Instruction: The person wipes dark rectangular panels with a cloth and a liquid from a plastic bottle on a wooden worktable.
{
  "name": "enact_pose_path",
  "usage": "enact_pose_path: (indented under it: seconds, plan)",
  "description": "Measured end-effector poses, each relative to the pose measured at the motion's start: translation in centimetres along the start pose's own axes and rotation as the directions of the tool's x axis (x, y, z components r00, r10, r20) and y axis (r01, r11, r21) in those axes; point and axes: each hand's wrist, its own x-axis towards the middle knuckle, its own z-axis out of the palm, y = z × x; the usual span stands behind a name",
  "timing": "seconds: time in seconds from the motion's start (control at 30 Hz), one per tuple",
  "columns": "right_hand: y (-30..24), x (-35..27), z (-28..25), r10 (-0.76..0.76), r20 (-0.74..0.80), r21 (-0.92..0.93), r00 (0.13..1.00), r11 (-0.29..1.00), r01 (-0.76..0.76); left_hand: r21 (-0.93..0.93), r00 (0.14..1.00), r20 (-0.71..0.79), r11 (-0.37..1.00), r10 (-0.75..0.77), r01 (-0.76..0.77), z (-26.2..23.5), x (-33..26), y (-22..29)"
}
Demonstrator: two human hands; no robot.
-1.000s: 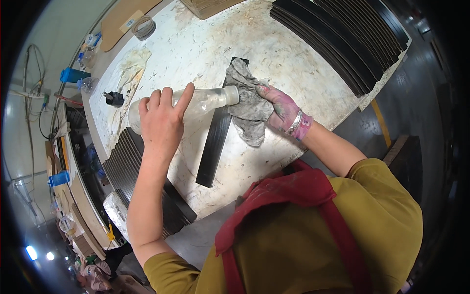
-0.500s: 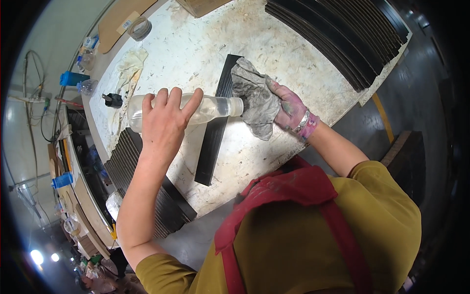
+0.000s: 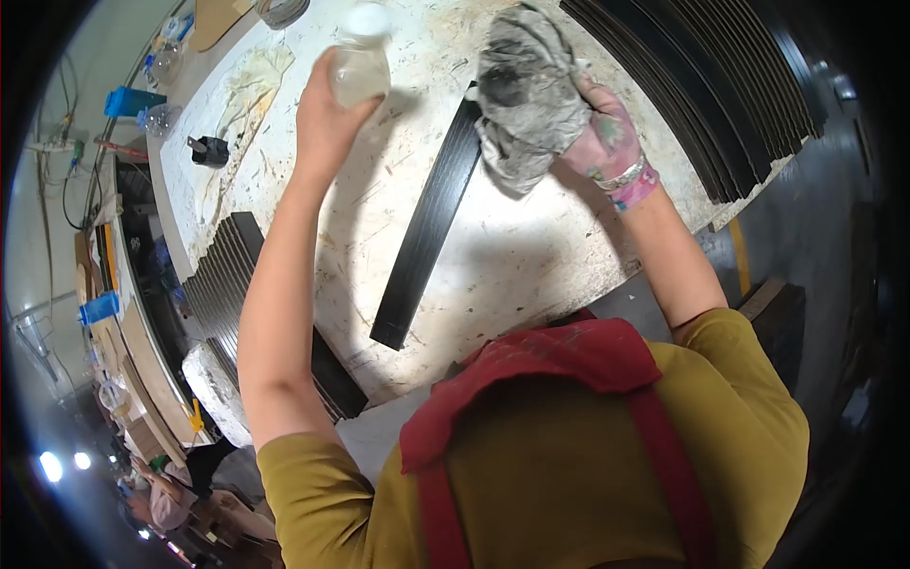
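Crumpled grey rag [image 3: 526, 90] on flat black strip [image 3: 427, 223].

black strip stacks [image 3: 720, 85], blue box [image 3: 133, 100]

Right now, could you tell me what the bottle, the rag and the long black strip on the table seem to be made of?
Bottle: clear plastic, likely; translucent with a white cap.
Rag: soft grey cloth, crumpled and stained.
Black strip: rigid, faintly glossy; possibly coated wood or plastic, unclear.

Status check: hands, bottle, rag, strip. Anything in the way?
Left hand grips clear bottle, raised. Right hand clutches grey rag above black strip on worktable. Nothing blocking the strip.
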Motion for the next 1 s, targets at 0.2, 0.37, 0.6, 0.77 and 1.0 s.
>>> enact_pose_path:
  seconds: [0.2, 0.37, 0.6, 0.77, 1.0]
  plan:
    - [-1.4, -1.7, -3.7, 0.042, 0.067, -0.002, 0.997, 0.999, -0.042, -0.412, 0.978, -0.073, 0.899, -0.194, 0.147, 1.2, 0.5, -3.6]
    - [4.0, -1.4, -1.8, 0.230, -0.013, -0.352, 0.973, 0.910, -0.220, -0.196, 0.951, -0.088, 0.941, -0.297, 0.276, -0.5, -4.1, -4.1]
    - [8.3, -0.3, -0.3, -0.025, 0.056, -0.979, 0.998, 0.195, 0.060, -0.022, 0.841, 0.003, 0.841, -0.541, 0.541, -3.9, -28.8, 5.2]
    - [15.7, -1.6, 0.7, 0.207, 0.071, -0.732, 0.976, -0.653, 0.192, -0.050, 0.864, -0.150, 0.877, -0.480, 0.478, -1.4, -33.0, 5.7]
    - [22.9, -4.1, 0.3, 0.687, 0.305, -0.489, 0.660, -0.482, 0.727, -0.181, 0.811, -0.298, 0.864, -0.503, 0.470, -0.4, -34.3, 5.3]
